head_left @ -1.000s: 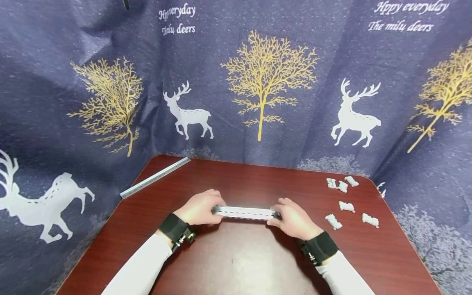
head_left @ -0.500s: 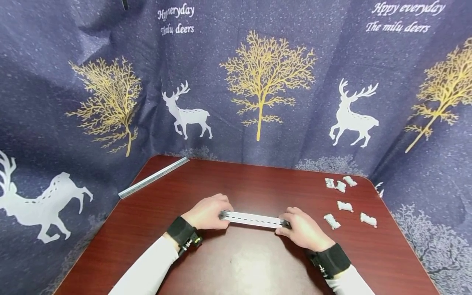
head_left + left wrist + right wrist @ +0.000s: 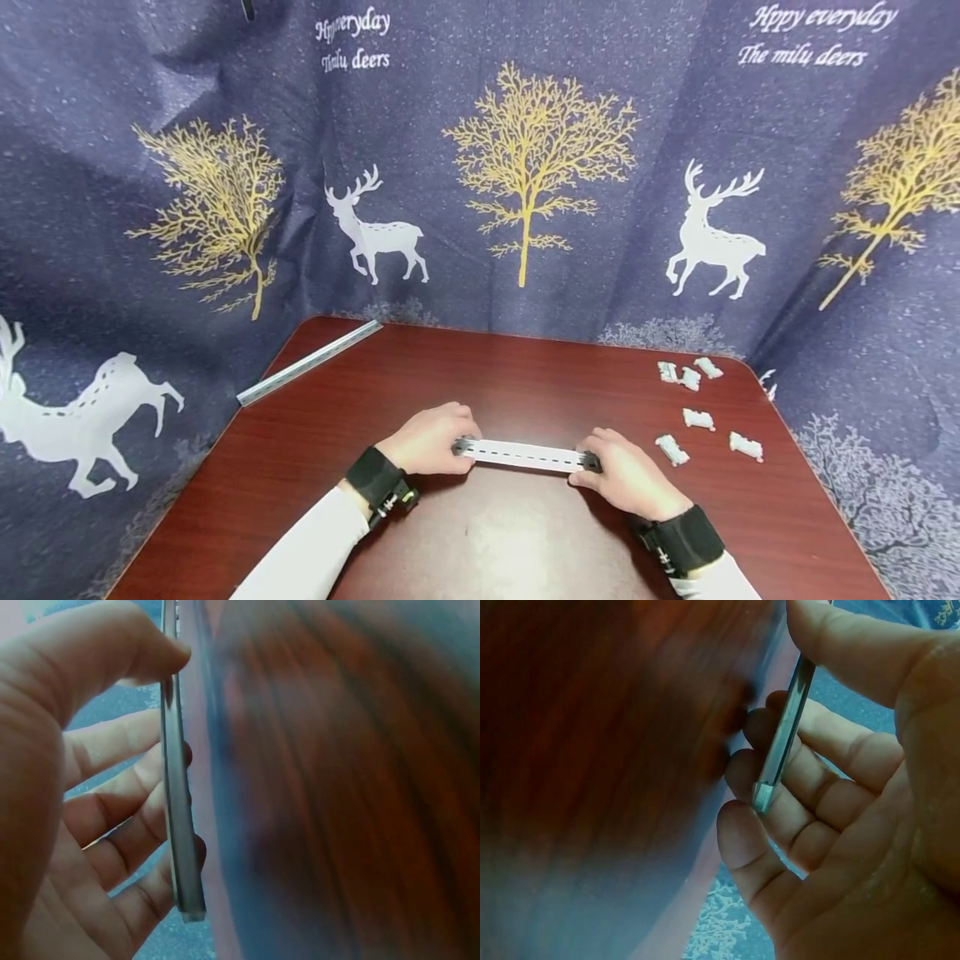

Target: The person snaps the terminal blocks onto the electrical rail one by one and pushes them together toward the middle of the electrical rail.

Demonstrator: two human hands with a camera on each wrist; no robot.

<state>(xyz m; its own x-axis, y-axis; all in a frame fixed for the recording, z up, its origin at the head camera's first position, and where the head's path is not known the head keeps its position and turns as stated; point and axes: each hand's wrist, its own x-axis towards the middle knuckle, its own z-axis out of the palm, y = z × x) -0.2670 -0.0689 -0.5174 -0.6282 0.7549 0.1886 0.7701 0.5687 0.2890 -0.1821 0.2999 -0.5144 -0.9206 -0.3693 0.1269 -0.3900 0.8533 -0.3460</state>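
A short slotted metal rail [image 3: 528, 455], like a DIN rail, lies crosswise between my two hands over the middle of the table. Its left end is gripped by my left hand [image 3: 431, 440], thumb on the near edge and fingers on the far one. My right hand [image 3: 626, 473] holds the other end the same way. In the left wrist view the rail [image 3: 177, 802] shows edge-on between thumb and fingers. The right wrist view has the rail's end [image 3: 780, 750] across the curled fingers. Both ends are partly hidden by the hands in the head view.
A longer slotted rail [image 3: 311, 362] lies along the left edge of the reddish-brown table [image 3: 480, 367]. Several small whitish pieces, among them one near piece [image 3: 672, 450] and one farther piece [image 3: 698, 419], are scattered at the right. A dark printed curtain [image 3: 420, 108] hangs behind the table.
Both hands have moved the short rail a little to the right and nearer to me. It now slants slightly, right end lower in the view. The grip stays the same.
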